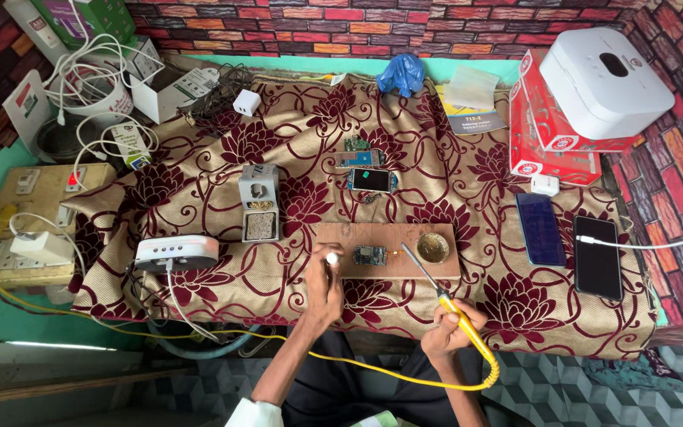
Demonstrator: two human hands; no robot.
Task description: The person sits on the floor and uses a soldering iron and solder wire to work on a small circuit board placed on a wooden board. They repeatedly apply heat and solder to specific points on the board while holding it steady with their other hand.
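My right hand grips a yellow-handled soldering iron. Its metal tip points up and left, to just right of a small circuit board. The board lies on a wooden board beside a small brass dish. My left hand rests at the wooden board's front left corner and pinches a small white-tipped object just left of the circuit board. A yellow cable runs from the iron across my lap.
A floral cloth covers the table. On it lie a grey iron stand, a white box with buttons, opened phones, two dark phones at right, red boxes, a white device, chargers and cables at left.
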